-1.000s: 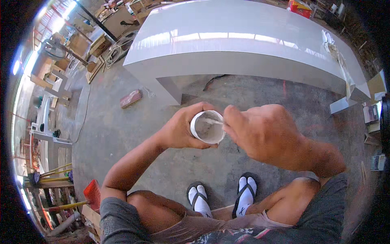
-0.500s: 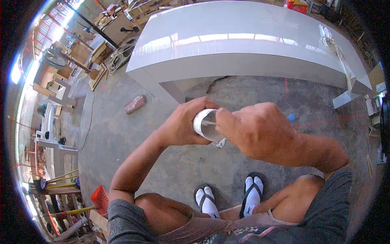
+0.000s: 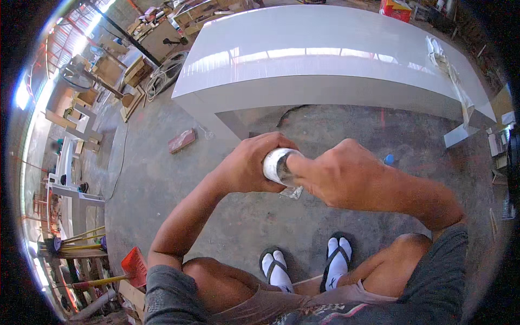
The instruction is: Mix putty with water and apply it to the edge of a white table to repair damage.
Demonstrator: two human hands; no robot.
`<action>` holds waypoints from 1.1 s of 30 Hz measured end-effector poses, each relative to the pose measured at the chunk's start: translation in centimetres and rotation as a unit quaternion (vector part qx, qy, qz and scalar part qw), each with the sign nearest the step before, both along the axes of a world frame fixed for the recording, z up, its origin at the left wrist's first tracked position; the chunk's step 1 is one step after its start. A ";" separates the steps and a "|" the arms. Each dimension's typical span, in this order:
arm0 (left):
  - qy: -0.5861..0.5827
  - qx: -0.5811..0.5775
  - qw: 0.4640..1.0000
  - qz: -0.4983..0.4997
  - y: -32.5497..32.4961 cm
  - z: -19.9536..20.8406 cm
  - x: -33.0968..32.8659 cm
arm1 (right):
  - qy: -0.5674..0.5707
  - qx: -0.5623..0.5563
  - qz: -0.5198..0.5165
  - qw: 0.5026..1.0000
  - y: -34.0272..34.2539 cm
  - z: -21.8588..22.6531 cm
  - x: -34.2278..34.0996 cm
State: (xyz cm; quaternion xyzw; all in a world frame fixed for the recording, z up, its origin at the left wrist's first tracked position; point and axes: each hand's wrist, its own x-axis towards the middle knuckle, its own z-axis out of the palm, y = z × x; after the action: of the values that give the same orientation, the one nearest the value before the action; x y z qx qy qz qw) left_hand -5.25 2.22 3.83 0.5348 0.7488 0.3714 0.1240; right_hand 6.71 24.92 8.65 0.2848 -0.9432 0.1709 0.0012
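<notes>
My left hand (image 3: pixel 246 162) is wrapped round a white round container (image 3: pixel 272 167), held above the floor in front of me with its mouth tilted toward the right. The container's inside looks dark and greyish. At that mouth is my right hand (image 3: pixel 346 176), closed, its foremost finger reaching into the opening. Whatever the right fingers grip is hidden inside the container and behind the hand. A small crumpled, shiny scrap (image 3: pixel 292 192) lies on the floor below the container.
A long glossy white table (image 3: pixel 325 32) stands ahead, a pale cloth (image 3: pixel 444 62) draped at its right end. A reddish block (image 3: pixel 181 141) and a blue cap-like thing (image 3: pixel 389 158) lie on the concrete floor (image 3: pixel 162 200). To my left is a red dustpan (image 3: pixel 134 266).
My right hand has moved slightly, and its finger now sits deeper in the container's mouth. The container has turned a little; a thin pale thing seen inside it earlier no longer shows.
</notes>
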 end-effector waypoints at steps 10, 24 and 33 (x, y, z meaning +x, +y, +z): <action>-0.048 -0.001 0.996 0.072 1.0 -0.8 0.3 | 0.120 0.092 -0.088 0.985 -0.2 -0.8 0.5; -0.015 0.015 0.999 0.042 1.0 -2.1 0.6 | 0.112 0.035 -0.108 0.987 -0.1 -1.7 -0.1; -0.090 0.013 0.995 0.048 1.2 -4.3 1.3 | 0.100 -0.064 -0.083 0.989 -0.4 -2.8 -0.2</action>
State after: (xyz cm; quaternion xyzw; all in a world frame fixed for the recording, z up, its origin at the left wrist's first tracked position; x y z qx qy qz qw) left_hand -3.90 3.41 -0.50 0.4642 0.7545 0.4334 0.1656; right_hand 6.52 24.57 5.84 0.2203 -0.9459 0.2010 0.1277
